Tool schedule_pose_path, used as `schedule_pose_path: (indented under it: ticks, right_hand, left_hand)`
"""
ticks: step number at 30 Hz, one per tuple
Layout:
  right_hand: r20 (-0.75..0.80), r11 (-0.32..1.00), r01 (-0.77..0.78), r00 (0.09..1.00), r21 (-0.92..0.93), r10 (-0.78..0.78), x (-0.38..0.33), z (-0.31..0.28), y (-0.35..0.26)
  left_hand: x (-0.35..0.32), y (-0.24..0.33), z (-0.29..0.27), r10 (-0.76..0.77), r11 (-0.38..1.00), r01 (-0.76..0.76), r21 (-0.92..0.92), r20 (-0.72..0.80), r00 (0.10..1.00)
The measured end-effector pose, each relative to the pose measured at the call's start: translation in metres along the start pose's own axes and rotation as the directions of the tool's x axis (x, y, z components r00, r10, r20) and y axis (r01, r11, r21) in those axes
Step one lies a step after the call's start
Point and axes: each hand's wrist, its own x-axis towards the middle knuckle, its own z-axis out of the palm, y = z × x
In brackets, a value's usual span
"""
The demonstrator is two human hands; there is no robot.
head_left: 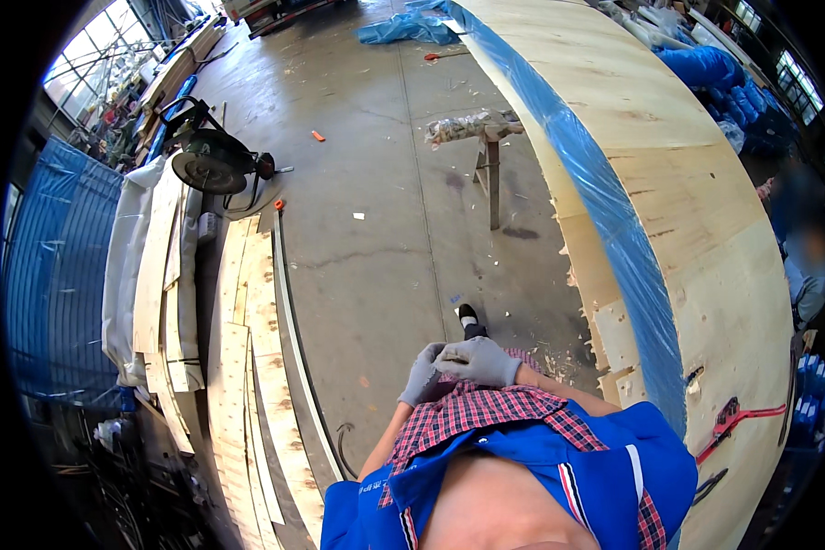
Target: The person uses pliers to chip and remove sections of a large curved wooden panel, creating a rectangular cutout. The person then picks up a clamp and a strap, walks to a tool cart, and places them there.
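Both gloved, my left hand (421,374) and right hand (478,361) meet at my chest, fingers curled together; whether they pinch anything I cannot tell. Plywood panel (706,238) stands just right.

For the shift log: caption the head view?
Gloved left hand and right hand meet beside a plywood crate.

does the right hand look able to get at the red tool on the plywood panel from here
Probably yes. The right hand is clasped against the left hand at the waist, and nothing visible lies between it and the red tool on the plywood panel.
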Motion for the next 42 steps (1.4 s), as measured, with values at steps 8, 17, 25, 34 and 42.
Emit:
schedule_pose_path:
  ticks: [8, 17, 25, 34, 42]
  right_hand:
    - [-0.067, 0.977, 0.0, 0.998, -0.215, -0.015, 0.132, -0.099, 0.058]
    - [-0.189, 0.928, -0.285, 0.951, -0.239, 0.243, 0.268, -0.178, 0.138]
    - [-0.122, 0.906, -0.316, 0.948, -0.283, 0.293, 0.368, -0.159, 0.144]
    - [0.17, 0.963, -0.042, 0.981, -0.265, 0.089, 0.568, -0.066, 0.037]
    - [0.392, 0.926, 0.173, 0.919, -0.337, -0.029, 0.722, -0.063, -0.036]
  left_hand:
    - [0.122, 0.06, -0.062, -0.23, 0.968, 0.234, 0.086, -0.06, 0.971]
    - [0.225, 0.045, -0.174, -0.356, 0.934, 0.358, 0.007, -0.075, 0.931]
    - [0.288, 0.043, -0.27, -0.487, 0.869, 0.49, 0.078, -0.047, 0.872]
    - [0.328, 0.062, -0.474, -0.135, 0.917, 0.23, 0.327, -0.288, 0.948]
    - [0.382, 0.051, -0.615, 0.053, 0.94, 0.107, 0.323, -0.449, 0.892]
